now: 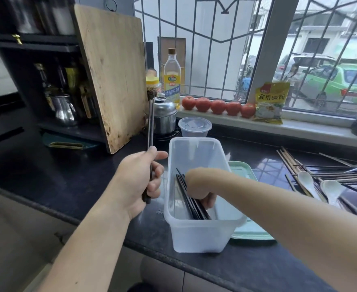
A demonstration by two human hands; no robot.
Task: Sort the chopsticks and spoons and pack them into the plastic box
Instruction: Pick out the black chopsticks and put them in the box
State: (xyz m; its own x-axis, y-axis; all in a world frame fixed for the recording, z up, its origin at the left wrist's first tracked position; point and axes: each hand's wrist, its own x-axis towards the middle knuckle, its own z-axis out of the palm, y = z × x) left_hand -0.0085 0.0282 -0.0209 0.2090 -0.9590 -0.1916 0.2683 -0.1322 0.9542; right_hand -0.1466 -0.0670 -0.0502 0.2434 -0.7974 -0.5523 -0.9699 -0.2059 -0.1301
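Both hands work at the box (196, 234) on the desk (72, 182): left hand (140, 182) fingers grip upright chopsticks (150, 123); right hand (203, 186) reaches inside among dark chopsticks (189, 199), fingers mostly hidden. Spoons (308, 183) lie right.

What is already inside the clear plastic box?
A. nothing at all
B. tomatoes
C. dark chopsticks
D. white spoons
C. A bundle of dark chopsticks lies in the plastic box, with the right hand reaching in on them; the white spoons are on the counter to the right and the tomatoes sit on the windowsill.
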